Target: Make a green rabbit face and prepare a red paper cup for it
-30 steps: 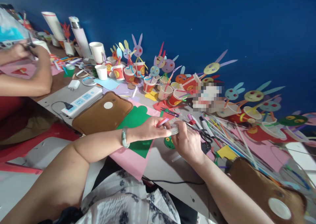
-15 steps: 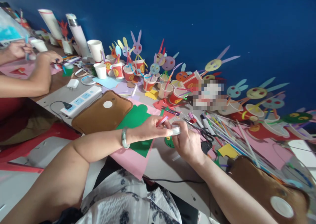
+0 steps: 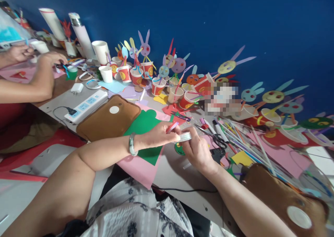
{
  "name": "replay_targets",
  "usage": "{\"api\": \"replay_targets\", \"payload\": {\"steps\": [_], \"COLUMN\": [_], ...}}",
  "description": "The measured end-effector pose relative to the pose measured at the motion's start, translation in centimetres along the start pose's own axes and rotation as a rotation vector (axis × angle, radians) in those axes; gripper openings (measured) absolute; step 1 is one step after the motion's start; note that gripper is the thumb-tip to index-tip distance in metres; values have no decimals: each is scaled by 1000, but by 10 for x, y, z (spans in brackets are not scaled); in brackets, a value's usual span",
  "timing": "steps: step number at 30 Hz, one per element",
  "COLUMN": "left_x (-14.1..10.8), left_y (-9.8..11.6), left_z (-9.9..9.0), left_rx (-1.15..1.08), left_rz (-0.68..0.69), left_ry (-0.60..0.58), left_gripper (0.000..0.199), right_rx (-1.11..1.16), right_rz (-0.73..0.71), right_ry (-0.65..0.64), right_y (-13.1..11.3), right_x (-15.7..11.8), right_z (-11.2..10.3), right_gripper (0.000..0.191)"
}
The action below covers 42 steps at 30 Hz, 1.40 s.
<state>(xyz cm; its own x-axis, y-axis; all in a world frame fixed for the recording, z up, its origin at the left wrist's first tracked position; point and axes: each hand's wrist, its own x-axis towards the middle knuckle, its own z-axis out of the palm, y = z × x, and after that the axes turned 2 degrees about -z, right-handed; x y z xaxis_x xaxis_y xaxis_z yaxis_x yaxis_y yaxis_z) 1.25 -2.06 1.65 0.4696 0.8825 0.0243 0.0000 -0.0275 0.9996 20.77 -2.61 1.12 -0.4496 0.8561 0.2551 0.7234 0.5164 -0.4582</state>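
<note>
- Filling the back: blue wall (image 3: 208, 21).
- Surface (image 3: 172, 176) runs diag. below it, w/ paper cups (image 3: 186, 101) carrying rabbit-faced cut-outs along the wall side.
- Brown pad (image 3: 106, 122) lies L of the hands, a 2nd brown pad (image 3: 261, 191) near R; white power strip (image 3: 87, 104) sits just beyond the first.
- Pink sheet (image 3: 141, 176) is partly under green sheet (image 3: 146, 124), both below/beside the L forearm.
- L grip (image 3: 168, 132): closed, pinching a red-purple piece; thumb tip also meets the clear piece.
- R grip (image 3: 199, 151): fingers bent round the R end of the clear piece, apparently closed on it; exact contact partly hidden.
- Co-worker's hand (image 3: 53, 57), far L, is now down by the small bits; a sec ago it was up w/ scissors.
- Black scissors (image 3: 218, 142) lie just past the R grip.
- Green face disc (image 3: 179, 148) is on the surface, partly hidden by the R grip.
- Clear piece (image 3: 184, 136), prob. a tape roll: held btwn both grips above the surface. Long axis approx. L–R, R end a touch higher. Change: turned slightly, broad side plainer vs 1 s ago; grips hardly shifted, so I'd judge it's being worked in place.
- Red-purple piece (image 3: 172, 127): long axis slants up to R.
</note>
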Motion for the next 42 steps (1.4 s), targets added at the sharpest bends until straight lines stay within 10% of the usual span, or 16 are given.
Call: {"api": "replay_targets", "payload": {"steps": [10,19,27,42], "left_x": [-2,-3,-2,-2], "left_y": [-1,2,0,6], "left_z": [4,4,7,4], "left_rx": [121,24,37,-8], "left_rz": [70,60,13,-52], "left_ry": [46,98,113,7], "left_gripper": [19,21,24,6], "right_rx": [-454,159,-216,-37], "right_rz": [-267,-40,-101,-5], "right_ry": [229,-45,74,-40], "right_y": [9,-1,4,5], "right_x": [-4,1,-3,-2], "right_z": [6,2,7,8], "right_gripper": [19,18,30,10]}}
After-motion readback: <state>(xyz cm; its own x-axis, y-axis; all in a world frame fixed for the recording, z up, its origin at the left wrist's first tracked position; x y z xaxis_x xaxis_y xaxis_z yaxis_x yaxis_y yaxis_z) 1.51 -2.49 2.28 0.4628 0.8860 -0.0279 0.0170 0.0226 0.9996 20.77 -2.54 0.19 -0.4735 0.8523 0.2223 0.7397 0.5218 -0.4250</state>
